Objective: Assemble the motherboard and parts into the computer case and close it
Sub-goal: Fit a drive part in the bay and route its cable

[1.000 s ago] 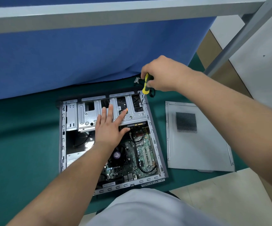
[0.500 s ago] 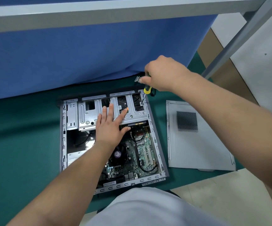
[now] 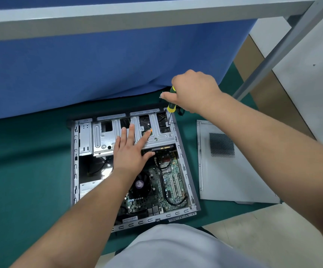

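Left hand point(image 3: 130, 151) lies flat on the drive cage point(image 3: 156, 132) — right hand point(image 3: 193, 91) grips a screwdriver point(image 3: 170, 107) at the case's point(image 3: 185, 171) far-right corner.

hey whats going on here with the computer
A person is working on an open computer case lying on a green mat. The right hand grips a screwdriver with its tip at the case's far right corner. The left hand presses flat on the metal drive bracket. The side panel lies off beside it.

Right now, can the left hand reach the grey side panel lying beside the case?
Probably not directly: the left hand presses the drive cage, and the right forearm crosses above the side panel, blocking the way.
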